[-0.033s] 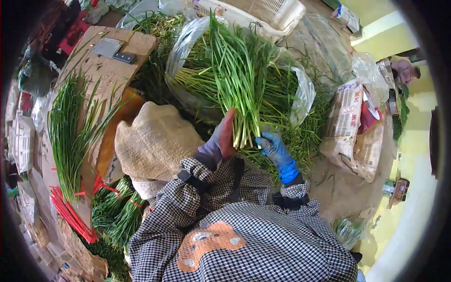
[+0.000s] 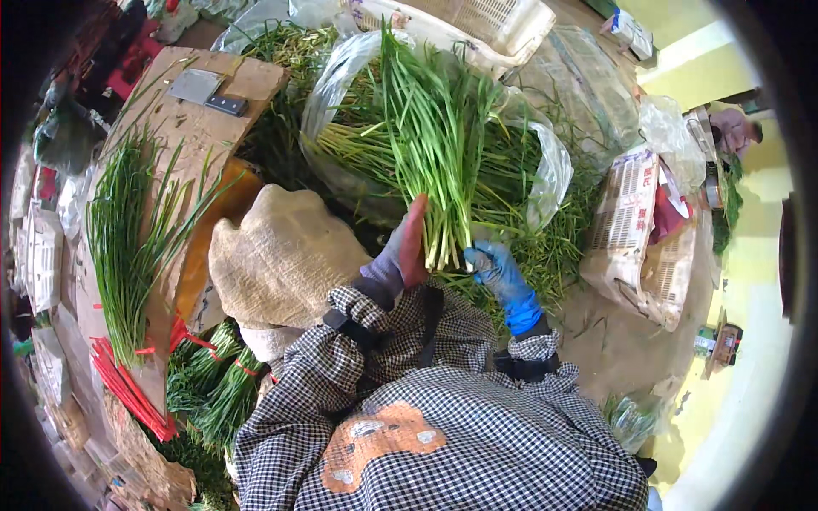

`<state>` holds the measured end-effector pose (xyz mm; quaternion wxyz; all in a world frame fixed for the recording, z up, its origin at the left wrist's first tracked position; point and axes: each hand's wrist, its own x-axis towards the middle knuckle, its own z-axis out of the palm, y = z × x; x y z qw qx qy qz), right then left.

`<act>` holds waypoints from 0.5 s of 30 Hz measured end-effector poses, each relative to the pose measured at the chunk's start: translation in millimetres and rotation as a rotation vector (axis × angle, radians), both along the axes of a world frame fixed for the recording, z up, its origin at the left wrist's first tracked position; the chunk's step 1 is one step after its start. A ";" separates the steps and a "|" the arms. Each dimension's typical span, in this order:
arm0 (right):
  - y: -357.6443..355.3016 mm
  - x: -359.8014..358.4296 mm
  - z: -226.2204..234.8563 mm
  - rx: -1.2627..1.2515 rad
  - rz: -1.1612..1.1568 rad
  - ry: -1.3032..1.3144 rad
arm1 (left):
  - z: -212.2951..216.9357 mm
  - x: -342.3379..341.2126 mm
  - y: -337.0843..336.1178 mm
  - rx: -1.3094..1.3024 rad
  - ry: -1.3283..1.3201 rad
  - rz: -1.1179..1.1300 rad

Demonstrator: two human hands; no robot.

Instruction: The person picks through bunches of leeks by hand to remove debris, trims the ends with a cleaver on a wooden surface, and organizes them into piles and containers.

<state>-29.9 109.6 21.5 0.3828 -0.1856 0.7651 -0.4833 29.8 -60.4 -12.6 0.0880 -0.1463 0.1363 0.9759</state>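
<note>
A bunch of garlic chives (image 2: 434, 145) stands before me, its pale stem ends toward me and its green leaves pointing away. My left hand (image 2: 404, 247), in a red and purple glove, grips the bunch on its left side near the stem ends; its fingertips are hidden behind the stems. In a blue glove, my right hand (image 2: 496, 266) pinches at the lower right of the same stem ends. Beyond the bunch lies an open clear plastic bag (image 2: 552, 166) with many loose chives in it.
On the left, a board (image 2: 192, 128) carries a cleaver (image 2: 200, 88), a pile of chives (image 2: 123, 238) and red ties (image 2: 132, 387). Tied chive bundles (image 2: 226, 366) lie below it. A tan cloth-covered thing (image 2: 281, 251) is beside my left arm. White crates (image 2: 626, 221) stand right and behind.
</note>
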 end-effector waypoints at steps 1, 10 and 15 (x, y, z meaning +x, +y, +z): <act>-1.2 2.7 -2.7 -0.041 0.016 0.045 | 3.2 0.0 0.8 -0.013 0.023 -0.024; -5.4 -8.9 2.5 -0.019 0.189 0.319 | -0.9 -0.3 0.7 -0.126 -0.044 -0.087; -34.5 -23.1 21.7 0.025 0.191 0.477 | 12.2 -2.5 9.5 -0.195 -0.083 0.025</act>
